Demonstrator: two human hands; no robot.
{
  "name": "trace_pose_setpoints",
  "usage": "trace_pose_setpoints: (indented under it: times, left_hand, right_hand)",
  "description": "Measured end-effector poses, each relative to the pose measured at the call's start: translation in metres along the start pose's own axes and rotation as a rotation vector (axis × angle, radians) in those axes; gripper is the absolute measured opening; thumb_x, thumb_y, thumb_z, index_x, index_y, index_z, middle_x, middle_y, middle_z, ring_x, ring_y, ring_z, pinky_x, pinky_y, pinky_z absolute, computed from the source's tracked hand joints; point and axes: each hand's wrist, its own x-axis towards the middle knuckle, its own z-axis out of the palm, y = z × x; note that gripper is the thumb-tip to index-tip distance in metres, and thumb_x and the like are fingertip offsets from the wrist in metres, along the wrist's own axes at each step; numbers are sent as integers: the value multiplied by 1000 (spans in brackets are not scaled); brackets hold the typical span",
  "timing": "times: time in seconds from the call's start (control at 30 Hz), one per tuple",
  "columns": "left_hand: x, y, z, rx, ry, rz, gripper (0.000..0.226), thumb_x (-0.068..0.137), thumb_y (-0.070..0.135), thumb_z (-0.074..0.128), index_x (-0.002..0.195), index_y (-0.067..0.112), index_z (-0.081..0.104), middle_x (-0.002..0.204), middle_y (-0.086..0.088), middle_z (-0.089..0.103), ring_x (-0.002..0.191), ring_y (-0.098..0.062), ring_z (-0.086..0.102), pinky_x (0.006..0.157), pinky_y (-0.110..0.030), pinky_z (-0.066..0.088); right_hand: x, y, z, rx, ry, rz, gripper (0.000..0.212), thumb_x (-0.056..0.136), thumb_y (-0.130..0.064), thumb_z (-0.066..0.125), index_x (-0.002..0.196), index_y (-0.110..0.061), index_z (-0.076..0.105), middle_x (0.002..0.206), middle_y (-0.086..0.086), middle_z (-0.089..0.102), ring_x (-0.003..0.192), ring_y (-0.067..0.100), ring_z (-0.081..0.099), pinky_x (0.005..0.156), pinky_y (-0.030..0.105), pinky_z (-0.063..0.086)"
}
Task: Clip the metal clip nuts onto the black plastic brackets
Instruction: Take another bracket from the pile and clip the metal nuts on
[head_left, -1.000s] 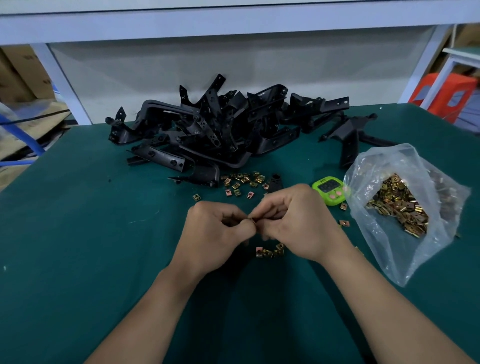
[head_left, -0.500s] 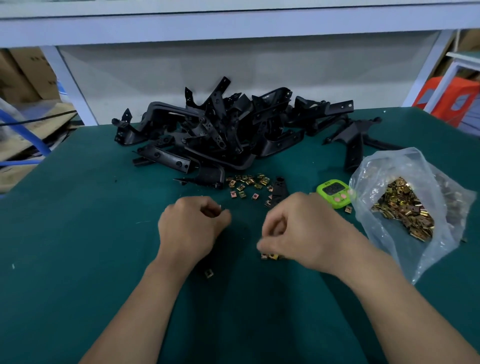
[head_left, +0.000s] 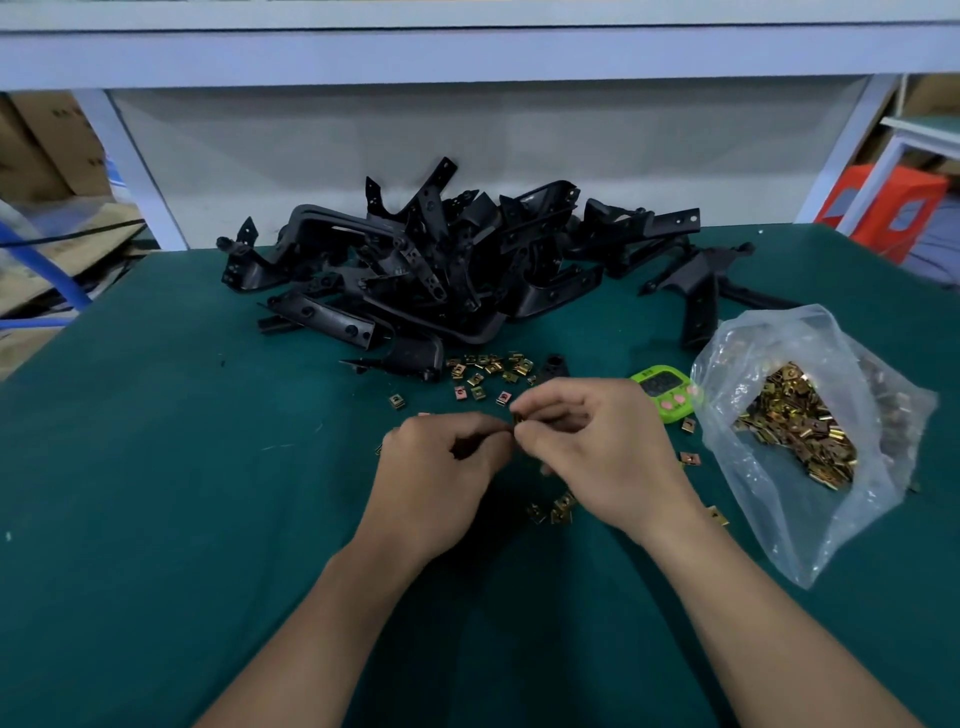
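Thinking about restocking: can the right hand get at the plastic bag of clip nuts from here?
Probably yes: the plastic bag lies just right of the right hand, only loose nuts on the mat between. But both it and the left hand pinch a clip nut.

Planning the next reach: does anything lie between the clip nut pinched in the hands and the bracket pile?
Only low items: loose clip nuts and a small black part lie between the pinched clip nut and the bracket pile. Nothing tall.

Clip nut (head_left: 517, 419) mostly hidden between left hand (head_left: 441, 483) and right hand (head_left: 602, 457); cardboard box (head_left: 41, 145) edge-cropped.
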Motion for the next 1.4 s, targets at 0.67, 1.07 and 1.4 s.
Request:
trace_pose_setpoints:
  times: [0.67, 1.07, 1.4]
  left_hand:
    - [1, 4, 4, -355, 103, -143, 20, 94, 20, 72, 78, 31, 78, 70, 2, 76, 61, -8, 67, 57, -19, 52]
    - [7, 2, -2, -536, 202, -212, 32, 78, -4, 83, 87, 27, 84, 86, 1, 80, 83, -8, 75, 73, -13, 55]
    - [6, 3, -3, -562, 176, -240, 17, 82, 15, 85, 91, 29, 84, 84, -3, 79, 73, -15, 71, 70, -20, 58]
  right_hand:
    - [4, 7, 5, 43, 131, -54, 17, 90, -18, 73, 78, -30, 77, 63, -11, 70, 54, 7, 65, 54, 17, 48]
    - [9, 29, 0, -766, 128, 221, 31, 94, -36, 67, 118, -18, 61, 112, 2, 58, 107, 27, 57, 70, 32, 35]
    - [10, 20, -9, -695, 241, 165, 23, 99, -27, 57, 120, -22, 65, 109, -3, 51, 81, 27, 56, 72, 38, 45]
